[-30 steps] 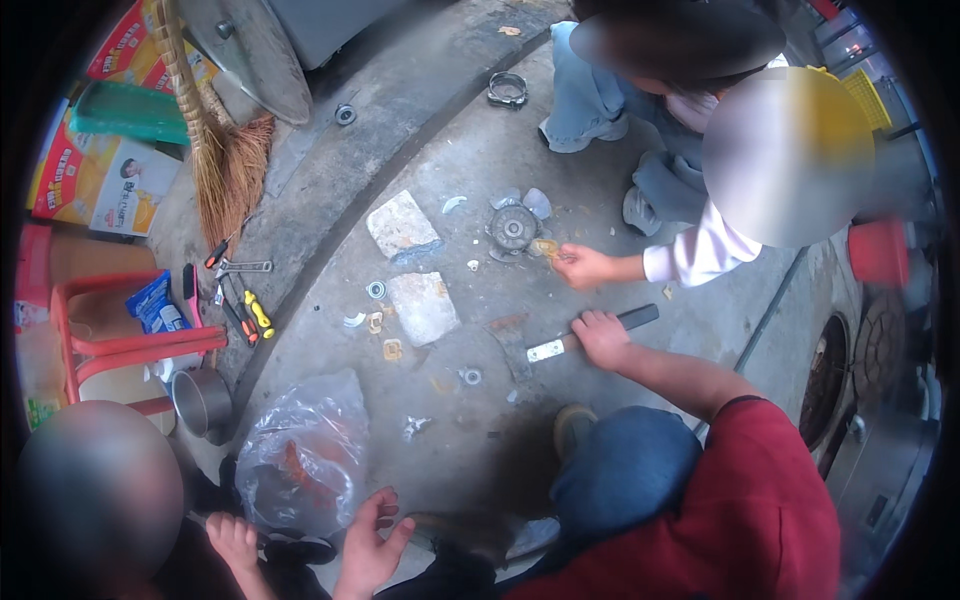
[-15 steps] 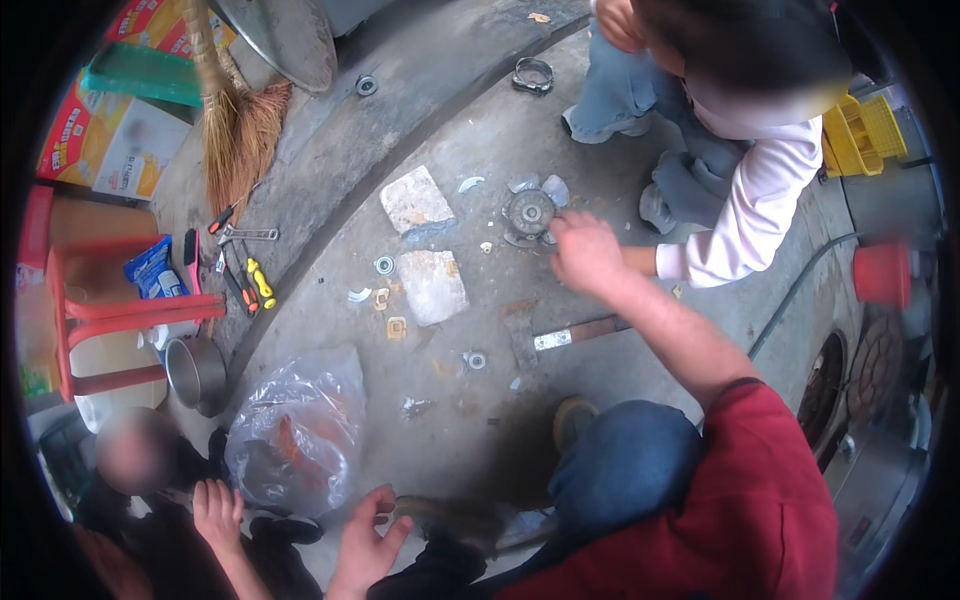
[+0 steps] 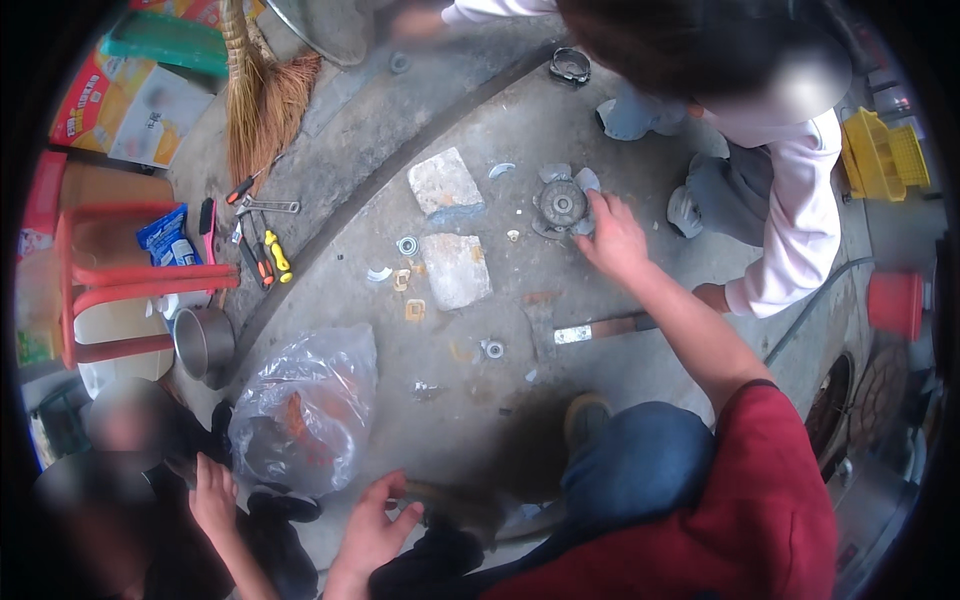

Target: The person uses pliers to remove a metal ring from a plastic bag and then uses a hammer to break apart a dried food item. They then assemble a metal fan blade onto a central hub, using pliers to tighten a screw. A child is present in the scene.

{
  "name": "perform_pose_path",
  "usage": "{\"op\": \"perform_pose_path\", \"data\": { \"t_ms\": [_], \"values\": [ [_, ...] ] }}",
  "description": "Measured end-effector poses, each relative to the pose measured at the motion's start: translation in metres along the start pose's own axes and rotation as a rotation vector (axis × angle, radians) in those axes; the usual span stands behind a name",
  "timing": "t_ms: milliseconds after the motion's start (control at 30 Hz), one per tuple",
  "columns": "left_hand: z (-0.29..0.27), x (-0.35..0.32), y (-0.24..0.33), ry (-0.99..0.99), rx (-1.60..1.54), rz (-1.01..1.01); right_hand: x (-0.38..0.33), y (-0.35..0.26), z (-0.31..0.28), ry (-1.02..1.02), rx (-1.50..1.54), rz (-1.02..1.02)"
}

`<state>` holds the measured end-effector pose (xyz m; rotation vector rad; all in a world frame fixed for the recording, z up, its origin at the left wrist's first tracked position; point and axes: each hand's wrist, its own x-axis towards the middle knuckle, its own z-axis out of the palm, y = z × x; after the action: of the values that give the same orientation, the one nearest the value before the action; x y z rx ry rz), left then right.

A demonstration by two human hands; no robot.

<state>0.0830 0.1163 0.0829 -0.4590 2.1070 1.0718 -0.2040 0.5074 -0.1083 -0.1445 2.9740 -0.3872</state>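
Round grey metal part [image 3: 562,203], ribbed and disc-shaped with a raised hub and dull blades around its rim, lies on the rough concrete floor [image 3: 620,120] toward the far side, just in front of a crouching person in a pale long-sleeved top [image 3: 800,230]. The right hand [image 3: 612,238] reaches out from a red sleeve and rests its spread fingers on the part's near right edge, touching rather than clenching it. The left hand [image 3: 372,530] sits low at the near edge, fingers loosely curled and open, gripping nothing I can make out (it hovers just beside a dark shoe), well apart from the part. Between the two hands lie a hammer [image 3: 590,328] with a worn wooden handle, two flat pale stone blocks [image 3: 455,268], and several small ring-shaped bearings [image 3: 492,349]. A crinkled clear plastic bag [image 3: 305,405] lies at the near left. Screwdrivers [image 3: 262,258] and a straw broom [image 3: 262,95] lie along the floor's left edge, beside a red plastic stool [image 3: 120,285].
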Motion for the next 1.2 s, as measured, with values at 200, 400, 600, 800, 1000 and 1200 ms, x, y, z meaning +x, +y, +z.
{"op": "perform_pose_path", "data": {
  "t_ms": [200, 400, 600, 800, 1000, 1200],
  "values": [
    [-0.003, 0.002, 0.004, 0.014, -0.003, 0.014, 0.051, -0.040, 0.010, -0.109, -0.074, 0.077],
    [0.002, -0.011, -0.016, 0.019, -0.022, -0.023, 0.057, -0.027, 0.021, -0.043, 0.012, 0.121],
    [0.006, -0.017, -0.016, 0.013, -0.039, -0.050, 0.041, 0.005, 0.018, -0.095, 0.636, 0.195],
    [0.006, -0.018, -0.006, 0.013, 0.002, -0.054, 0.038, -0.036, 0.029, -0.248, 1.179, 0.250],
    [0.000, -0.010, 0.002, 0.034, 0.038, -0.028, 0.033, -0.017, 0.066, -0.212, 1.332, 0.151],
    [0.001, -0.010, -0.007, 0.004, 0.052, -0.022, -0.014, 0.011, 0.065, -0.133, 0.449, -0.109]
  ]
}}
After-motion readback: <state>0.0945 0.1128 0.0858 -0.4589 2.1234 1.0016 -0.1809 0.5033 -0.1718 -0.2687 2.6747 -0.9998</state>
